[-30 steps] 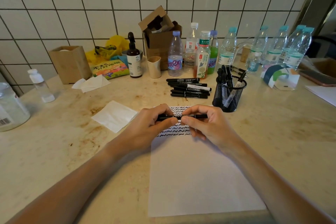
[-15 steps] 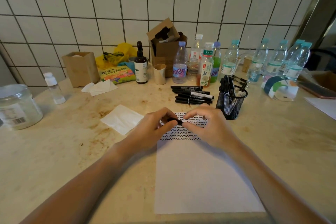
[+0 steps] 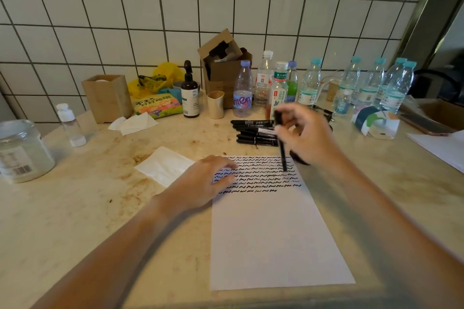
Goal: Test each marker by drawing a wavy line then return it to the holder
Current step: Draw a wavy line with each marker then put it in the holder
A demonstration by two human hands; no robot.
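Observation:
A white sheet of paper (image 3: pixel 271 233) lies on the table in front of me, with several rows of black wavy lines (image 3: pixel 258 179) across its top. My right hand (image 3: pixel 307 137) pinches a black marker (image 3: pixel 282 150) nearly upright, its tip pointing down just above the lines at the right. My left hand (image 3: pixel 204 182) rests on the paper's upper left corner with relaxed fingers. Several black markers (image 3: pixel 254 132) lie in a row behind the paper. The dark mesh holder (image 3: pixel 299 159) is almost wholly hidden behind my right hand.
A white napkin (image 3: pixel 163 165) lies left of the paper. Along the tiled wall stand many bottles (image 3: pixel 242 90), a pump bottle (image 3: pixel 190 95), a cardboard box (image 3: pixel 223 68), a small cup (image 3: pixel 216 104) and a wooden box (image 3: pixel 108 98). A clear jar (image 3: pixel 22 150) sits at far left.
My hands, which held the marker level between them, have come apart. The right hand lifted the marker and turned it tip down over the lines; the left dropped onto the paper.

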